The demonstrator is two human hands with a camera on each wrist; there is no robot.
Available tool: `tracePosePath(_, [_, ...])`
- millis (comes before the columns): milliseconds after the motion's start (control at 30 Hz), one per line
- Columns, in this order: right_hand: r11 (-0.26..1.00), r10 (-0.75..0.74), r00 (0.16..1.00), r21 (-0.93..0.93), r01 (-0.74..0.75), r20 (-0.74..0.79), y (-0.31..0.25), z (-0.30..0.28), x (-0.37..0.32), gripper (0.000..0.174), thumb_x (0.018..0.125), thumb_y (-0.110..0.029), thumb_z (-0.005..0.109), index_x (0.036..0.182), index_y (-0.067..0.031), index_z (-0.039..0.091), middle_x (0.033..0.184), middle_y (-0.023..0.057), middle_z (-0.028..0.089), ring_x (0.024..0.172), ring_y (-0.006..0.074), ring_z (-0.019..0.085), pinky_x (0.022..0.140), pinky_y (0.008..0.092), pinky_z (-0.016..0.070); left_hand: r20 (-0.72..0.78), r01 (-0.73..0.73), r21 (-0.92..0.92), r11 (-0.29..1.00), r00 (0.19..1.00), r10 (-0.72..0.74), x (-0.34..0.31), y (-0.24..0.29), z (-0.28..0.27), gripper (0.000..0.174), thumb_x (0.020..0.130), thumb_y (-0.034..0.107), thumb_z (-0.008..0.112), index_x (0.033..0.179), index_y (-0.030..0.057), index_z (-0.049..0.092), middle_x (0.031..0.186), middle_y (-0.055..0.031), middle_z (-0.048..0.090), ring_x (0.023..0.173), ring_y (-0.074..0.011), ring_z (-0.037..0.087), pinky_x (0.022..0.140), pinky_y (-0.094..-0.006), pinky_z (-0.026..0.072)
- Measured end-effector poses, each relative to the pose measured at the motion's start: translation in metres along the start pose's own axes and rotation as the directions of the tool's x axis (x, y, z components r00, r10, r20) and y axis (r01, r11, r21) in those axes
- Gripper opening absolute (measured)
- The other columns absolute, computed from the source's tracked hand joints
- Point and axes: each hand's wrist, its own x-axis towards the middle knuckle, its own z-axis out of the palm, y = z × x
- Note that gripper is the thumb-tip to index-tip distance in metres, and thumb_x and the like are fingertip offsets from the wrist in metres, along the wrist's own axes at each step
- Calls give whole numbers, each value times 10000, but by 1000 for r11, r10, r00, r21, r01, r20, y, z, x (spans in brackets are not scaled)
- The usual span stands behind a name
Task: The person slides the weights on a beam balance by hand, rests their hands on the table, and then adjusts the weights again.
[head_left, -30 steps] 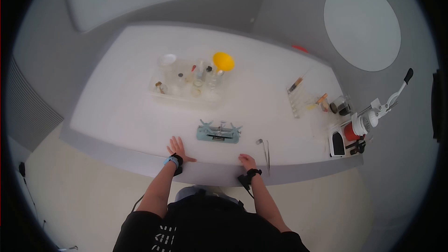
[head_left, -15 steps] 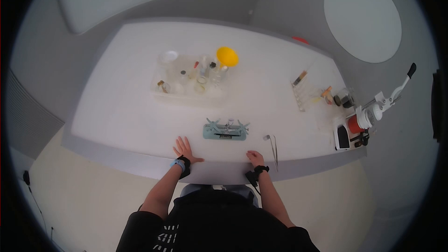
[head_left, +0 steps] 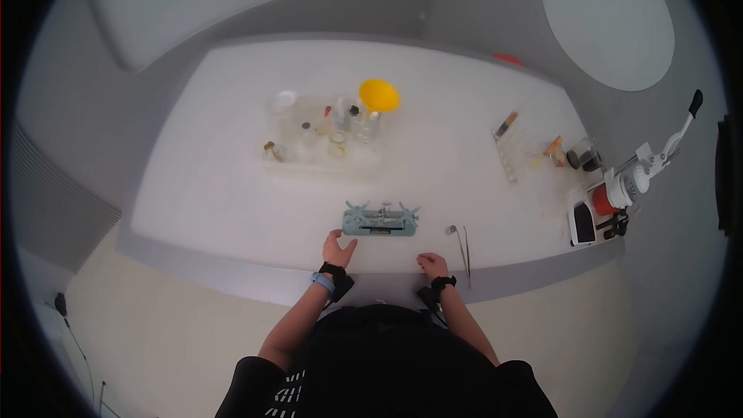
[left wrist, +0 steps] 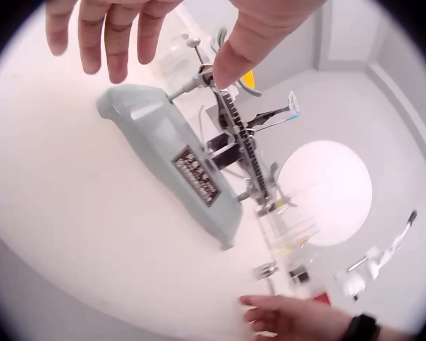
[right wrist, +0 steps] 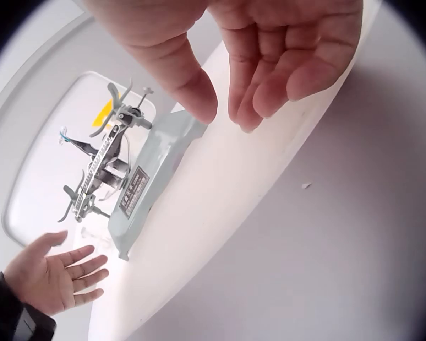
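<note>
A pale blue-green beam balance point(head_left: 379, 224) stands near the table's front edge, its pan supports bare. At its left end is my left hand point(head_left: 338, 251), fingers loosely extended and holding nothing. In the left wrist view the thumb point(left wrist: 250, 50) overlaps the upper end of the balance's graduated beam point(left wrist: 243, 135). My right hand point(head_left: 433, 265) is at the front edge, right of the balance, fingers loosely bent with nothing in them. Metal tweezers point(head_left: 465, 255) lie to its right, a small metal piece point(head_left: 451, 229) beside their far end.
A clear plastic bin point(head_left: 321, 173) with bottles and glassware stands behind the balance, a yellow funnel point(head_left: 379, 96) at its back right corner. Farther right are a test tube rack point(head_left: 506, 159), jars point(head_left: 590, 159) and a white lever press point(head_left: 642, 174).
My left hand has come off the table edge, where its fingers were spread, and moved to the balance's left end. My right hand has barely moved. The head view has shifted slightly.
</note>
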Motion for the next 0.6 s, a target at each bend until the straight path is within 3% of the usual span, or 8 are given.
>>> tracePosePath(67, [1000, 1, 1000, 17, -1, -7, -1, 0, 0, 183, 673, -160, 565, 793, -23, 575, 657, 27, 552, 580, 97, 495, 532, 207, 400, 83, 156, -362, 919, 987, -135, 10, -9, 18, 366, 643, 288, 598, 841, 4, 478, 744, -103, 540, 692, -202, 522, 645, -279, 414])
tracePosePath(100, [1000, 2, 1000, -15, -2, -8, -2, 0, -1, 179, 674, -160, 564, 786, -21, 575, 657, 28, 553, 579, 98, 495, 532, 208, 400, 89, 155, -354, 922, 987, -132, 12, -4, 18, 366, 643, 288, 598, 841, 4, 478, 744, -103, 540, 692, -202, 522, 645, -279, 414])
tracePosePath(167, [999, 9, 1000, -40, -10, -12, -1, 0, -1, 176, 675, -159, 563, 779, -18, 575, 657, 28, 553, 578, 99, 495, 532, 208, 400, 353, 336, -473, 814, 919, -174, 14, 14, 13, 395, 687, 358, 542, 885, 27, 459, 772, -59, 538, 689, -133, 504, 606, -233, 390])
tracePosePath(200, [998, 2, 1000, -61, -3, -16, -2, 0, -1, 176, 676, -160, 562, 776, -16, 574, 653, 31, 554, 577, 100, 496, 533, 211, 401, 359, 338, -467, 817, 917, -175, 17, 19, 11, 395, 687, 358, 542, 885, 27, 459, 772, -59, 538, 689, -133, 504, 606, -233, 390])
tracePosePath(267, [997, 2, 1000, -79, -3, -18, -2, -1, -2, 177, 677, -161, 561, 773, -13, 573, 649, 34, 554, 575, 102, 497, 533, 214, 403, 515, 533, -410, 740, 805, -294, 23, 29, 8, 383, 694, 369, 526, 884, 42, 467, 790, -60, 538, 687, -123, 503, 596, -218, 392])
tracePosePath(600, [998, 50, 999, -31, -50, -22, -9, -2, -5, 184, 673, -168, 561, 759, -6, 573, 634, 50, 559, 560, 109, 505, 539, 222, 408, 652, 612, -341, 713, 701, -289, 45, 34, 15, 356, 682, 332, 565, 847, 29, 477, 740, -44, 541, 584, -82, 486, 514, -184, 388])
